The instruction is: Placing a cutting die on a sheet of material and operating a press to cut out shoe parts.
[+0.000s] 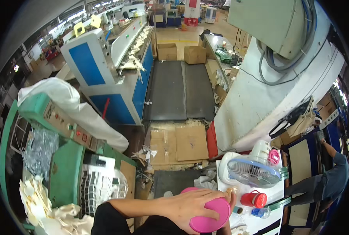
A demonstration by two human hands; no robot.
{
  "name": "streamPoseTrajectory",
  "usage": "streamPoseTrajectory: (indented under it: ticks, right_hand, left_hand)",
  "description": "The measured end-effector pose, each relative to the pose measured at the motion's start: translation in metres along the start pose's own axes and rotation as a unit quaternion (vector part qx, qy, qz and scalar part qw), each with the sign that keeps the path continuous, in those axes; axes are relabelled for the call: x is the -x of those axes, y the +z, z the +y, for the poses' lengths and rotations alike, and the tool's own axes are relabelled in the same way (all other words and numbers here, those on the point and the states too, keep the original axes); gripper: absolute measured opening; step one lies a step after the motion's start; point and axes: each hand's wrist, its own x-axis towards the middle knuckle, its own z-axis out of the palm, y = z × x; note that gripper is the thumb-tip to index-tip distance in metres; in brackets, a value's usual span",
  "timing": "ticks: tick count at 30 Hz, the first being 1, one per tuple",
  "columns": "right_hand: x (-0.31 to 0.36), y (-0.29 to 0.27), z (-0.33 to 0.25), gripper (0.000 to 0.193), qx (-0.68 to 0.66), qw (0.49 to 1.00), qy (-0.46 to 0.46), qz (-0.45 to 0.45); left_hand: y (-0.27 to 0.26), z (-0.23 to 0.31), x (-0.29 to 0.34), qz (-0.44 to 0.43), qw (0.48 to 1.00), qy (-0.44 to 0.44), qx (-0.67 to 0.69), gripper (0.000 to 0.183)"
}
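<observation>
My left hand (186, 207) reaches across from the lower left, its fingers curled over a smooth, bright pink container (211, 217) with a round end. More pink shows behind the knuckles; the container's full shape is hidden. My right hand (232, 199) is mostly covered by the container and the left hand. A finger of it shows upright at the container's right side, close against it. Just beyond that finger lies a small light-brown thing (233, 190) too small to name. A red jug (253, 199) lies to the right on a white table (270, 213).
A desk fan (255, 172) stands on the table, near a clear bottle (260, 212). At left is a green machine (66, 172) with cream scraps (35, 197). Flattened cardboard (178, 143) and dark mats (166, 92) cover the floor ahead. Another person (331, 180) stands at far right.
</observation>
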Motion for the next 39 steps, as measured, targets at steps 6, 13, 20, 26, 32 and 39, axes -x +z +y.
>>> streamPoseTrajectory:
  ticks: [6,13,20,26,32,39]
  right_hand:
    - [-0.104,0.038,-0.025,0.185,0.207,0.947,-0.148,-0.196]
    - [-0.286,0.034,-0.043,0.168,0.189,0.921,-0.099,-0.326]
    - [-0.434,0.06,-0.064,0.162,0.151,0.936,-0.056,-0.313]
    - [-0.566,0.181,-0.139,0.173,0.161,0.931,-0.188,-0.267]
    - [-0.716,0.278,-0.13,0.169,0.265,0.862,-0.42,-0.107]
    - [-0.914,0.332,-0.169,0.167,0.379,0.839,-0.358,-0.155]
  left_hand:
    - [-0.097,-0.029,-0.014,0.001,0.984,-0.126,-0.129,0.093]
    - [-0.177,-0.098,-0.053,0.0,0.975,-0.155,-0.157,0.076]
    - [-0.285,-0.208,-0.064,0.0,0.983,-0.115,-0.146,0.073]
    - [-0.4,-0.343,-0.046,0.112,0.975,-0.112,-0.157,0.104]
    - [-0.493,-0.525,0.012,0.241,0.968,-0.063,-0.027,0.117]
    - [-0.627,-0.657,0.013,0.362,0.925,-0.109,0.03,0.148]
